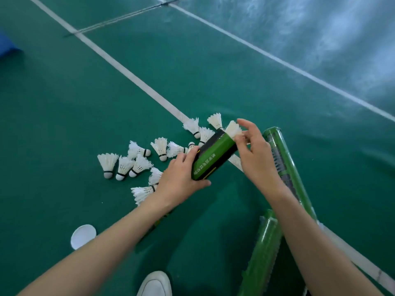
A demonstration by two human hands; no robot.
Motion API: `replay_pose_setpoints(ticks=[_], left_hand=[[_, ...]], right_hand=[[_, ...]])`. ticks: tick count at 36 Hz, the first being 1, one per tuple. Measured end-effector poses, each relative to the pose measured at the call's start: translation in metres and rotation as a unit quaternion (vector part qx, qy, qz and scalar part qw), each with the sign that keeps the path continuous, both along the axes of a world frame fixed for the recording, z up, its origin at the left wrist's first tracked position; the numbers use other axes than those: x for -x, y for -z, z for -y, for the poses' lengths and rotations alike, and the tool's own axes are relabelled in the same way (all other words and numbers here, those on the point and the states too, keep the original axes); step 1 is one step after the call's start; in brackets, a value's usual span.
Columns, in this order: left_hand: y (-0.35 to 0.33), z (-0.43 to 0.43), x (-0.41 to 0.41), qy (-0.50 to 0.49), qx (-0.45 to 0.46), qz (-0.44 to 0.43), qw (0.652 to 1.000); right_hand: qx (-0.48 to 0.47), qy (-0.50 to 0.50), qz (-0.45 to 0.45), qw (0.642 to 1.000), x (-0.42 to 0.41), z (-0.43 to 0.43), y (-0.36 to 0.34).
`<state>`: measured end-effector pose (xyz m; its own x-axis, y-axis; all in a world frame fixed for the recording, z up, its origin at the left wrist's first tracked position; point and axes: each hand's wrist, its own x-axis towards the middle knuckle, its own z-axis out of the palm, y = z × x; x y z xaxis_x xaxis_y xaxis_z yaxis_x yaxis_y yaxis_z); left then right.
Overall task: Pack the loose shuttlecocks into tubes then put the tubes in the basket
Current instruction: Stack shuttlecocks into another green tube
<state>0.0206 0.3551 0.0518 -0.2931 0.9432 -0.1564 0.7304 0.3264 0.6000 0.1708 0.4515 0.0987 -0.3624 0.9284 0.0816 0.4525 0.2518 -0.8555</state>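
My left hand (178,180) grips a green and black tube (214,155) around its lower part, with its open end tilted up and to the right. At that mouth my right hand (254,154) pinches a white shuttlecock (233,129), whose feathers stick out of the opening. Several loose white shuttlecocks (136,161) lie scattered on the green floor left of and behind the tube. Two more green tubes lie on the floor: one (284,165) behind my right forearm, one (263,255) at the lower right. No basket is in view.
A white round tube cap (83,236) lies on the floor at the lower left. A white shoe (155,284) shows at the bottom edge. White court lines (128,74) cross the green floor. A blue object (7,47) sits at the far left edge.
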Motion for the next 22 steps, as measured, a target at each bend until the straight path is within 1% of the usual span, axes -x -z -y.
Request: replay_pose_setpoints(ticks=[4, 7, 10, 14, 16, 22], left_hand=[[-0.024, -0.008, -0.009, 0.014, -0.036, 0.025, 0.999], [-0.037, -0.013, -0.014, 0.004, -0.074, 0.068, 0.995], [-0.043, -0.017, -0.021, -0.005, -0.112, 0.095, 0.989], [-0.044, -0.022, -0.036, -0.025, -0.149, 0.105, 0.983], [-0.042, -0.023, -0.042, -0.032, -0.161, 0.107, 0.981], [-0.042, -0.024, -0.052, -0.044, -0.199, 0.135, 0.970]], right_hand=[[-0.037, -0.019, 0.027, 0.999, -0.001, -0.002, -0.044], [-0.078, -0.056, 0.042, 0.994, -0.002, 0.000, -0.075], [-0.114, -0.101, 0.096, 0.984, -0.006, 0.002, -0.096], [-0.183, -0.137, 0.164, 0.960, -0.012, 0.004, -0.110], [-0.195, -0.149, 0.189, 0.951, -0.017, 0.004, -0.115], [-0.227, -0.183, 0.206, 0.934, -0.025, 0.001, -0.125]])
